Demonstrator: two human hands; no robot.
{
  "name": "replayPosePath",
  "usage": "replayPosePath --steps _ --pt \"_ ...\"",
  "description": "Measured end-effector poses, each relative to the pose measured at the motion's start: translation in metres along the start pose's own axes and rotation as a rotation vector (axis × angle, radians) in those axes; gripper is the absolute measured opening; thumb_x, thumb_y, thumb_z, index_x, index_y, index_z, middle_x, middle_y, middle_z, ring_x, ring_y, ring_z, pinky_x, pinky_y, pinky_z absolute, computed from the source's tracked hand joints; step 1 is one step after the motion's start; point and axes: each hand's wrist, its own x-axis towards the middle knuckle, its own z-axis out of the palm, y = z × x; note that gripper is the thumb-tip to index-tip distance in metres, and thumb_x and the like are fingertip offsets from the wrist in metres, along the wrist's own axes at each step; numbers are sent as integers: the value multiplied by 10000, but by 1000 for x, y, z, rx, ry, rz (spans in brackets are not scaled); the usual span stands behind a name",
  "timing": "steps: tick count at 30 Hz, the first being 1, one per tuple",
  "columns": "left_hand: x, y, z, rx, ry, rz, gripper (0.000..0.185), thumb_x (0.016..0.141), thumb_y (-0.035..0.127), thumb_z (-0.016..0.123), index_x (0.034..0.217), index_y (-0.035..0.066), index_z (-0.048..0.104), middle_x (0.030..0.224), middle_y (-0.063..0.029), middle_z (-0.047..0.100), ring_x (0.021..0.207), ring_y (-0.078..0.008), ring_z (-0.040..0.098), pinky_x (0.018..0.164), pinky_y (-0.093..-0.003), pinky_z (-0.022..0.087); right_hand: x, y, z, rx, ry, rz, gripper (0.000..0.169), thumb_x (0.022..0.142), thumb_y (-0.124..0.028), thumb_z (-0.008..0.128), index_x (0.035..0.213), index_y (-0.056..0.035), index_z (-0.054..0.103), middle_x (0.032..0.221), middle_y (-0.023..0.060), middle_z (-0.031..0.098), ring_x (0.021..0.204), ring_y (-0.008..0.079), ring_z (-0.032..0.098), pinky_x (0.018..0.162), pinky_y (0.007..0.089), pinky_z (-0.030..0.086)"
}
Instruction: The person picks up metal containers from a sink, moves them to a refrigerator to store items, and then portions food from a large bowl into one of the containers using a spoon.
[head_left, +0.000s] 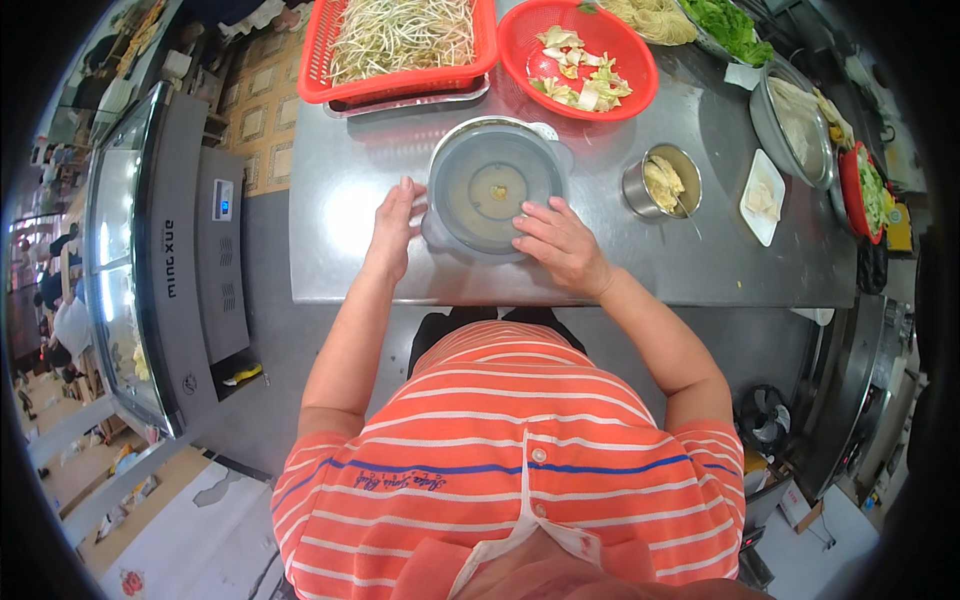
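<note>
A round grey translucent lid or shallow bowl (497, 221) lies on a round vessel on the steel table, with a small yellow piece at its middle. My left hand (399, 217) is beside its left edge, fingers apart and holding nothing. The fingertips of my right hand (559, 238) are over its right edge, spread and not closed; whether they touch it is unclear. To the right stands a steel pot (636, 184) with a yellow mash and a spoon in it. A white dish (756, 225) with a pale piece lies farther right.
On the steel table (375, 270), a red basket (397, 88) of bean sprouts sits on a metal tray at the back left. Behind the vessel is a red colander (517, 64) with cabbage pieces. Noodles, greens and a steel bowl (765, 135) line the back right. A display cabinet (180, 262) stands left.
</note>
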Motion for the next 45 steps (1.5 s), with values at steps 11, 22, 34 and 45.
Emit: replayPosePath --steps 11,22,34,45 --pt "20 6 10 94 -108 267 583 867 159 593 1315 -80 307 1275 -199 445 1175 -230 445 982 -321 355 23 18 -13 140 -106 238 313 729 -103 601 1040 -72 590 1211 81 546 1238 299 426 1034 479 284" --pt "40 -29 11 -308 -272 95 557 832 275 631 1252 -14 406 1200 -120 505 1107 -213 492 954 -353 388 15 11 25 189 403 548 339 711 -117 687 1027 -52 584 1115 119 575 1115 305 499 979 399 356" --pt "-116 -73 28 -764 118 326 883 710 362 696 1414 206 186 1382 -90 299 1272 -262 317 1011 -468 339 9 -11 45 1565 -35 903 487 922 -283 490 1298 2 367 1267 110 460 1123 178 462 919 332 397" --pt "-499 -246 112 -1173 1071 922 588 682 328 662 1180 56 509 1156 -94 550 1090 -234 508 964 -427 384 5 -293 62 1424 -1174 -55 444 912 -287 507 1251 -2 484 1189 74 543 1078 168 501 902 281 386"
